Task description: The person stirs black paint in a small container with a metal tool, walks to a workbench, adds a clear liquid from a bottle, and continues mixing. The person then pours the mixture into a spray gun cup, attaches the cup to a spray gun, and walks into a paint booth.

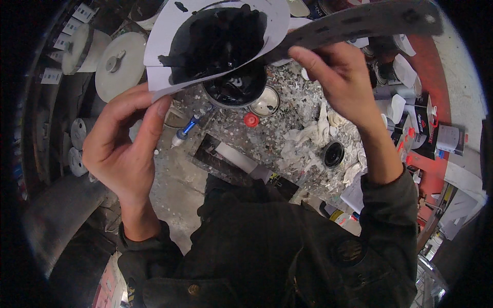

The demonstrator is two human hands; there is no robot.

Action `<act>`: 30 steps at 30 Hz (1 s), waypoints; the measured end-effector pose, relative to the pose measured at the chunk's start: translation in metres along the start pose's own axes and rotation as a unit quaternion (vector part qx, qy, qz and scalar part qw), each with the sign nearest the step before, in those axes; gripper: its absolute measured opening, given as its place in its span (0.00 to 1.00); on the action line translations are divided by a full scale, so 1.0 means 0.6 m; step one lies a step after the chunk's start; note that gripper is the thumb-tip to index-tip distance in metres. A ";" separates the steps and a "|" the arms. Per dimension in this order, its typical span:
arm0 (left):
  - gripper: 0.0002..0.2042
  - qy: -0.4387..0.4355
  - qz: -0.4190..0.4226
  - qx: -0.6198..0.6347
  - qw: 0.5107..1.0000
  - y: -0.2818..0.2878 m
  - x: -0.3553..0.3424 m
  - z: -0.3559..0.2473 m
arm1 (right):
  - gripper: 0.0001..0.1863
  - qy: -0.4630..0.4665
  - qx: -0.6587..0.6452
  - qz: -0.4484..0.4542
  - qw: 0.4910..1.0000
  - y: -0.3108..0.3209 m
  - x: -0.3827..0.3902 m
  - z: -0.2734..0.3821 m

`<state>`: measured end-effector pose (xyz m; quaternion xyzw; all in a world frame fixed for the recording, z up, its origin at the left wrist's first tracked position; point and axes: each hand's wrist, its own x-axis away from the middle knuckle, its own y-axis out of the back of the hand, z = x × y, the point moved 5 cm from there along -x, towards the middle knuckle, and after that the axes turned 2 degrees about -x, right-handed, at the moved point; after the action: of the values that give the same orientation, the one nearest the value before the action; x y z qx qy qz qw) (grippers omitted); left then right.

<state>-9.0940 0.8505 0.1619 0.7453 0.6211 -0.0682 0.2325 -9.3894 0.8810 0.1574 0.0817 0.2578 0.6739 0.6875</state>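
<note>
My left hand pinches the lower left edge of a white paper cone between thumb and fingers. Thick black paint coats the inside of the cone. My right hand is closed round a long, flat grey stirring stick with holes near its outer end. The stick's inner end reaches behind the cone's right edge, where its tip is hidden. Just below the cone, partly covered by it, stands an open can of black paint.
A paint-spattered bench carries a small round tin, a red cap, crumpled rags and a small black-filled cup. A blue-and-white tool lies at the left edge. Large lidded containers stand left, more cans right.
</note>
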 end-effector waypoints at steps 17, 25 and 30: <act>0.10 -0.021 0.002 -0.007 1.000 0.002 -0.002 -0.010 | 0.10 -0.056 -0.017 0.001 0.998 -0.016 0.011 -0.003; 0.10 -0.012 -0.013 -0.015 1.000 0.010 0.007 -0.017 | 0.17 -0.078 -0.076 -0.136 0.985 0.058 0.029 0.059; 0.09 -0.026 -0.029 0.003 0.999 0.019 0.009 -0.031 | 0.18 0.029 -0.031 -0.122 0.992 0.117 0.039 0.116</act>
<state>-9.0856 0.8624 0.1793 0.7260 0.6358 -0.0961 0.2438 -9.4201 0.9256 0.2435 0.0089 0.2644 0.5947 0.7592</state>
